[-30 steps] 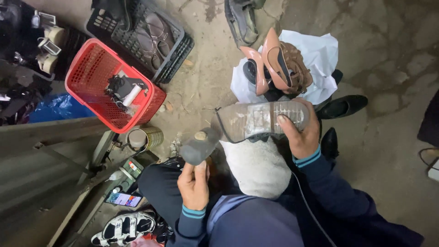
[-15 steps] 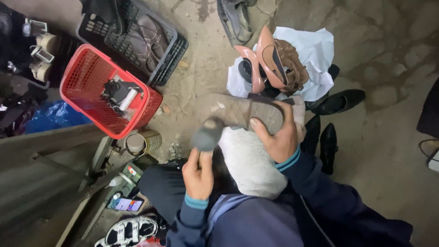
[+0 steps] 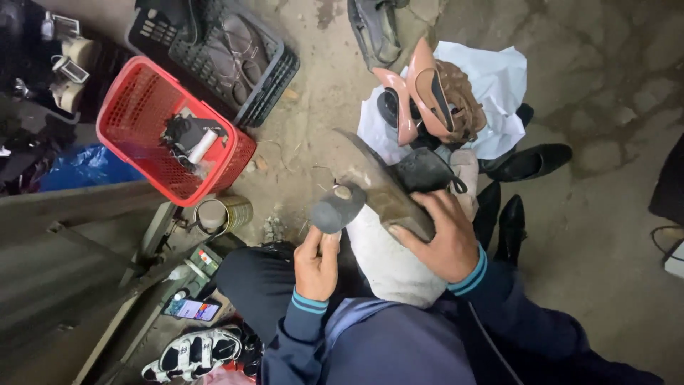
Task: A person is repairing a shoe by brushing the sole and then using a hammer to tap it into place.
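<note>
lap: dark trousers and blue sleeves at bottom of view, white cloth bundle (image 3: 388, 260) resting on the knees
left hand (image 3: 317, 260): closed around a short dark tool handle, grey rounded head (image 3: 336, 212) pointing up, just beside the shoe's edge
right hand (image 3: 442, 239): fingers curled over the shoe, thumb on the near edge, firm hold
shoe (image 3: 385, 187): brown, tilted on edge above the white bundle, between both hands, sole side toward the tool
phone (image 3: 191, 309): lit screen, on the ground left of the knee
sandal (image 3: 192, 353): white and black, bottom left
tin can (image 3: 221, 212): on the ground near the red basket
red basket (image 3: 132, 107): left, holds dark bits and a white tube
black crate (image 3: 274, 68): behind the red basket, touching it
pink heels (image 3: 420, 93): on white paper, past the shoe
black shoes (image 3: 531, 162): right of the pile
</note>
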